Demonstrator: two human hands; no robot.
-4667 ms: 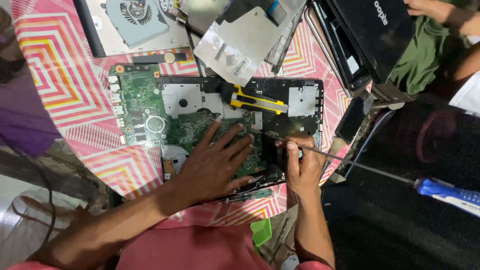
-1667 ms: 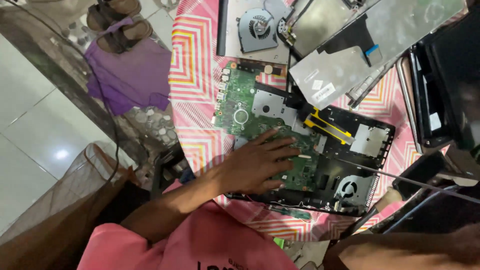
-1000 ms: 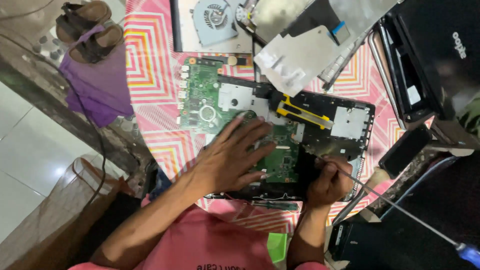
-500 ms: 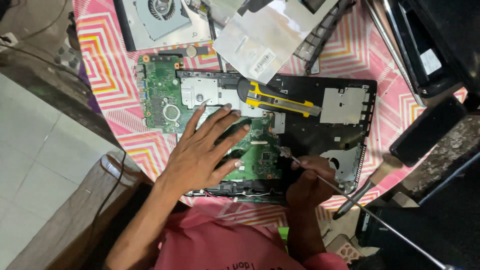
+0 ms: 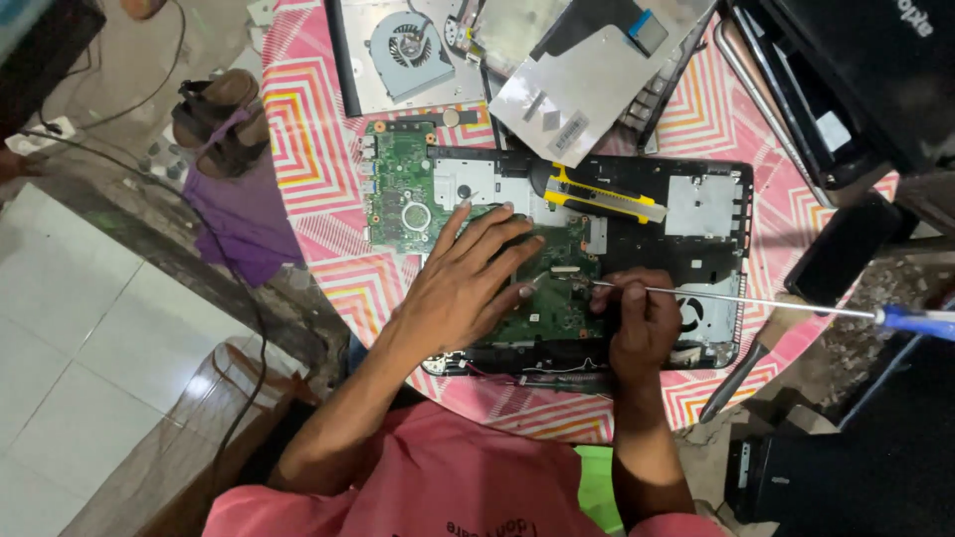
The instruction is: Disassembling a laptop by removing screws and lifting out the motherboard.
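Observation:
My left hand (image 5: 463,288) lies flat on a green motherboard (image 5: 398,204), fingers spread and holding nothing. The board sits in a black laptop base (image 5: 711,204) on a round table. My right hand (image 5: 645,323) rests on the base's front part, to the right of the left hand. Its fingers are closed on the thin metal shaft of a long screwdriver (image 5: 776,303) close to the tip. The tip is at the board's right edge, and the blue handle (image 5: 920,320) sticks out far to the right. A yellow utility knife (image 5: 597,194) lies across the base above both hands.
The table has a pink zigzag cloth (image 5: 308,149). At the back lie a cooling fan on a plate (image 5: 408,45) and a silver metal sheet (image 5: 567,99). Black laptop parts (image 5: 856,70) crowd the right. Sandals (image 5: 214,109) and cables lie on the floor to the left.
About 1.7 s ago my right hand was off the laptop; it came back with the screwdriver. Since then both hands have stayed in place and only the view has shifted.

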